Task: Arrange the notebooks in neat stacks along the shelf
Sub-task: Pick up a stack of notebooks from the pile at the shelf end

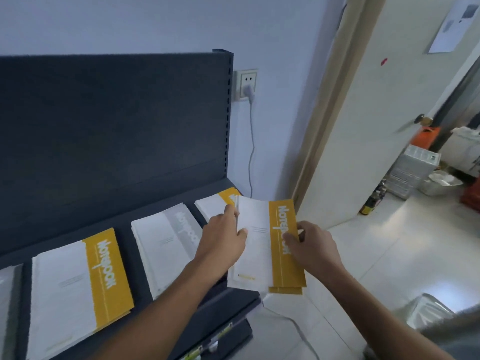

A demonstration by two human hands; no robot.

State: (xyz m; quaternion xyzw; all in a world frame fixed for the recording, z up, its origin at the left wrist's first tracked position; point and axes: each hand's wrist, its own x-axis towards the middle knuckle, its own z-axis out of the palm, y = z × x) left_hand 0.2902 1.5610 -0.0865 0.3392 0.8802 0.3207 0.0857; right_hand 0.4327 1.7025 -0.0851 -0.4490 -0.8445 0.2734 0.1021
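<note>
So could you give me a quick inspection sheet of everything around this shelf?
Surface: dark shelf, bare strips between stacks.
Job's things: yellow-band stack, grey-band stack and end stack lie on the shelf; held notebooks at its right end.
Clutter: nothing seen.
Grippers: left hand and right hand both grip the held notebooks.
Cables: grey cable hangs from wall socket; white cable on floor.
Surroundings: open door; white boxes beyond.
</note>
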